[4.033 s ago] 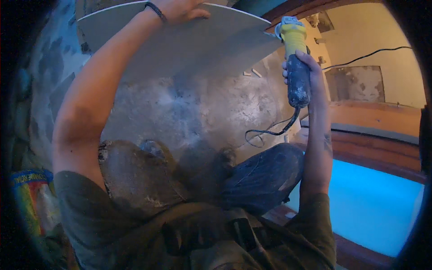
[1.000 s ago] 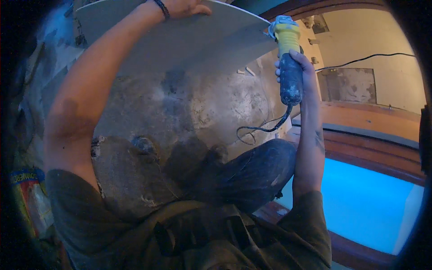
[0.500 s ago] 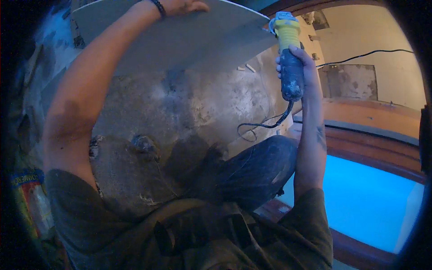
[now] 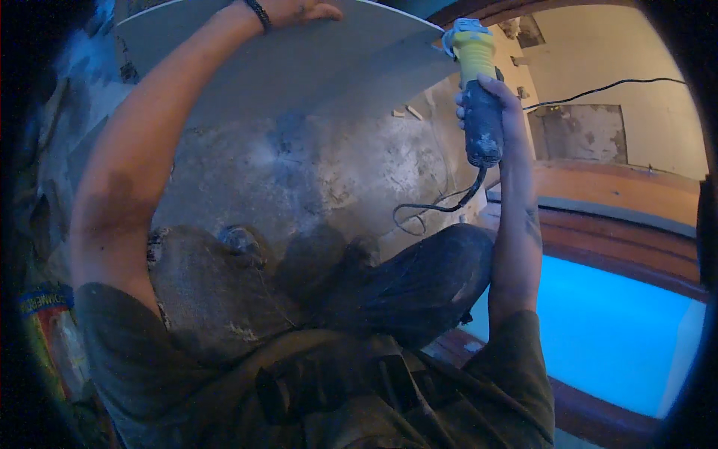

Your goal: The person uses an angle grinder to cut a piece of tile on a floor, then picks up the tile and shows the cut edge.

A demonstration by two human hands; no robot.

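Note:
In my right hand (image 4: 499,101) is a yellow and dark angle grinder (image 4: 482,123), dusty with pale powder, its fingers wrapped round the dark body. The grinder's head is up at the right end of a large grey tile (image 4: 329,63) with a thin white edge; the disc itself I cannot make out. My left hand (image 4: 303,11), a dark bracelet at the wrist, lies on the tile near its far edge. Its visible fingers are stretched out, and part of the hand is cut off by the top of the picture.
The grinder's black cord (image 4: 426,209) loops beside my right knee (image 4: 449,262). Two small pale pieces (image 4: 407,113) lie on the dusty floor (image 4: 351,165). Wooden framing (image 4: 613,239) and a bright blue pane (image 4: 606,329) stand at the right; a colourful bag (image 4: 60,337) is at the left.
The grinder and my right hand have shifted very slightly left. My left hand has also slid a little to the left and stays on the tile.

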